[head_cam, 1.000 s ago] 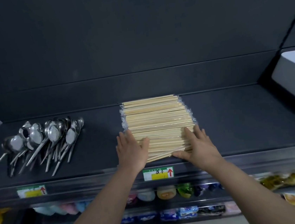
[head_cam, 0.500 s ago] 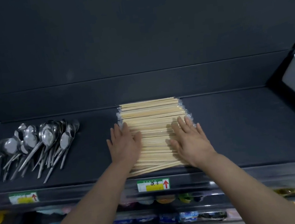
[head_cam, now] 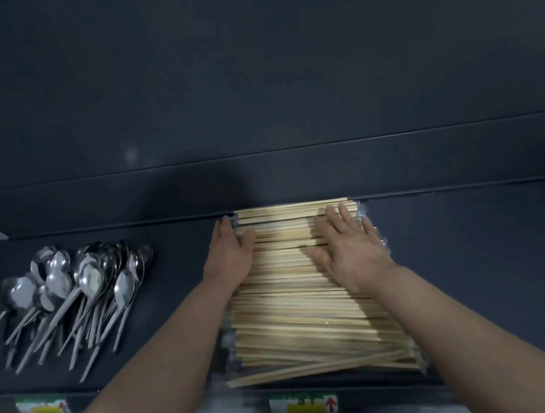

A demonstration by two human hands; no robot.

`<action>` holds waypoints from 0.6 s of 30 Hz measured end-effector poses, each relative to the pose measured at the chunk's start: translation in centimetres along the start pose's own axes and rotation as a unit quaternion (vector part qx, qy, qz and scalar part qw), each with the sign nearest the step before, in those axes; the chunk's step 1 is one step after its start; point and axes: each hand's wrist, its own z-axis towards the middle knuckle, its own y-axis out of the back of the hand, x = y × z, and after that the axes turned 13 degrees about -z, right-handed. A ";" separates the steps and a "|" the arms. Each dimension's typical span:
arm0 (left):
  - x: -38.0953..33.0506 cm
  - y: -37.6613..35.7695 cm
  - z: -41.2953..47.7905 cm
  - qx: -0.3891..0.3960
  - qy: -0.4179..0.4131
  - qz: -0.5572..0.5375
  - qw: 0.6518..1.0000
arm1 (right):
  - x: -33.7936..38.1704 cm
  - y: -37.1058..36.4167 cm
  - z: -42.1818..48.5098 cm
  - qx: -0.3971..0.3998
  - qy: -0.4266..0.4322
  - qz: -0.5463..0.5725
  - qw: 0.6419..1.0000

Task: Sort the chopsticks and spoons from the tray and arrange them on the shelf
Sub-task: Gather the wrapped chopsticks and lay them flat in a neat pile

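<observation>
Far left of the shelf (head_cam: pixel 473 251): the spoons (head_cam: pixel 80 289) lie in a loose fanned heap, bowls toward the far side, handles splayed toward the near edge, well apart from everything else. A price label (head_cam: pixel 42 405) sits on the shelf lip below them. Centre: the left hand (head_cam: pixel 231 257) is laid with fingers straight and together along the far left end of the chopsticks (head_cam: pixel 311 320), gripping nothing. The chopsticks form a broad flat bed running crosswise, its far row at or against the back wall, its near rows close to the shelf lip; clear wrapping shows at both ends. The right hand (head_cam: pixel 351 251) rests flat on the far right part of the bed, fingers straight and slightly spread, holding nothing. A second label (head_cam: pixel 302 405) is fixed to the lip just below the stack. The tray is not in view. Assessment: squaring of the chopsticks appears to be in hand, with both kinds of utensil already on the shelf. Hazards: the near rows are skewed, one piece lying at an angle right at the lip; any sideways press from the far end, with nothing bracing the near side, could fan them further or tip pieces off the edge. The wrapping looks slick, so a flat palm may slide the top layer rather than align it.
</observation>
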 end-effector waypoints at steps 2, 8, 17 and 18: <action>0.0 0.1 1.4 0.019 -0.005 0.001 1.000 | 0.3 0.1 1.2 -0.003 -0.016 0.002 1.000; -0.3 -1.3 3.2 0.058 -0.046 0.078 0.994 | 0.6 -0.5 2.6 0.034 -0.052 -0.033 0.998; -1.0 -2.0 3.9 0.025 -0.027 0.040 0.999 | -0.3 -0.8 2.6 0.028 -0.119 -0.054 0.991; -1.1 -2.1 3.9 0.026 -0.030 0.049 0.998 | -0.4 -0.7 2.7 0.035 -0.122 -0.051 0.991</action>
